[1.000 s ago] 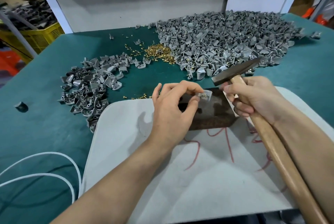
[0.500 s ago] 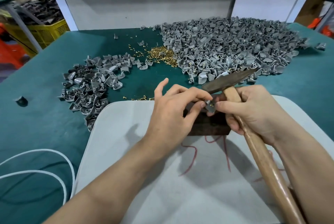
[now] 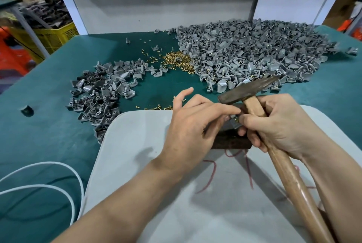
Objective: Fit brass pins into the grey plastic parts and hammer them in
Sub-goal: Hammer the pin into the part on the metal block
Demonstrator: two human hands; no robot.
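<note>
Left grip (image 3: 189, 125) pinches a grey plastic part (image 3: 233, 122) over the dark block (image 3: 231, 142); right grip (image 3: 274, 125), curled round the hammer (image 3: 286, 168) handle, seemingly pinches a brass pin (image 3: 236, 119) at that part. Loose pins (image 3: 178, 60) lie on the worktop (image 3: 49, 129).

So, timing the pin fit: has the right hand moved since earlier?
Yes. The right hand, holding the hammer, has come left over the dark block, now meeting the left hand at the grey part.
</note>
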